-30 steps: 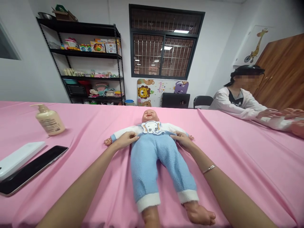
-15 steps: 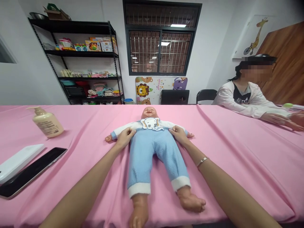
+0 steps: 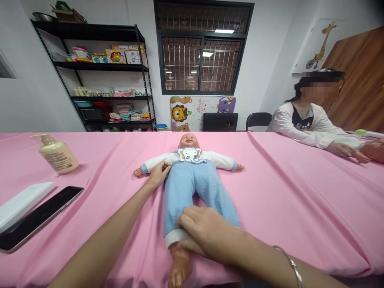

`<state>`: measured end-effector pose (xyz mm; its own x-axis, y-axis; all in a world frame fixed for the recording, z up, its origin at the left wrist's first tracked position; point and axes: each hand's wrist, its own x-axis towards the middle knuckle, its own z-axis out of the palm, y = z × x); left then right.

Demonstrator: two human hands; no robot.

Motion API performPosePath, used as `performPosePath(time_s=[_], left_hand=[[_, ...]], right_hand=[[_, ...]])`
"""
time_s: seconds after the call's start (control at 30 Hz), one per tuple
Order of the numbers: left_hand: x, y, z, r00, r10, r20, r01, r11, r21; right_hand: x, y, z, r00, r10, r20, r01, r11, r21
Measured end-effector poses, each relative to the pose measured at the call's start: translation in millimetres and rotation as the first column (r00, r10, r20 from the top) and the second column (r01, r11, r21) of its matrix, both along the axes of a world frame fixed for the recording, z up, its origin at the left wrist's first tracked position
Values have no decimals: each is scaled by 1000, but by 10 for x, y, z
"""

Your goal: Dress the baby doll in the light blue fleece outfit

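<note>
**Pink cloth, doll face up, two hands on clothing**

On pink cloth [image 3: 288,208]: doll [image 3: 192,176], flat on its back, head away from camera, arms out to both sides, one bare foot [image 3: 180,268] visible toward the near edge. Wears blue trousers [image 3: 180,192] with white cuffs [image 3: 174,237], white sleeves [image 3: 222,160], and elephant patch [image 3: 192,155] at the chest.

Left hand [image 3: 160,172]: at the left side of the waist as seen from camera; pinches blue cloth between thumb and bent fingers. Right hand [image 3: 207,230]: lies across the lower legs, fingers curled over the cuff of the left-side leg, thumb lower down. Grip on that cuff: cannot tell. Hides the other foot. Around the right wrist: metal bracelet [image 3: 292,264].

To the left, well apart from the doll: cream pump bottle [image 3: 58,154], upright. Nearer: white flat case [image 3: 25,204] and black phone [image 3: 42,218], side by side.

Far right: co-worker [image 3: 303,116] in light jacket [image 3: 282,120]. Behind: black rack [image 3: 97,66] and barred window [image 3: 183,60].
</note>
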<state>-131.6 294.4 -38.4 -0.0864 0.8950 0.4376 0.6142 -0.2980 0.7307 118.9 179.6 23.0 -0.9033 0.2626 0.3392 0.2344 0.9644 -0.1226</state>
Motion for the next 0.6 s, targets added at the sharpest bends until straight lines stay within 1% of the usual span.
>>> performPosePath(time_s=[0.03,0.1,0.17,0.2,0.3,0.37,0.43,0.5,0.6], left_hand=[[-1,5,-2,1000,1,-9,-1,1000,0],[-7,15,-7,1000,5,-17,-5,1000,-2],[-14,22,-10,1000,8,-22,-8,1000,-5],[-17,22,-10,1000,6,-27,-7,1000,-7],[-24,15,-11,999,1,-36,-1,1000,-10],[-24,7,-14,999,9,-41,-9,1000,-7],[-24,3,-19,999,20,-49,-21,1000,-7],[-22,5,-22,998,31,-62,-32,999,-13],[-15,10,-11,997,24,-73,-25,1000,-10]], right_hand=[[-30,-44,-76,1000,10,-15,-8,996,84],[-78,-79,-205,997,64,-47,-54,982,181],[-91,-86,-253,992,119,-48,-107,972,210],[-76,-87,-238,993,114,-42,-103,972,210],[89,-88,-66,1000,8,9,-9,984,177],[286,-84,79,995,-75,64,65,988,143],[502,-69,160,983,-143,119,128,984,124],[684,-36,136,967,-190,168,167,976,144],[848,46,-34,954,-228,192,189,961,201]])
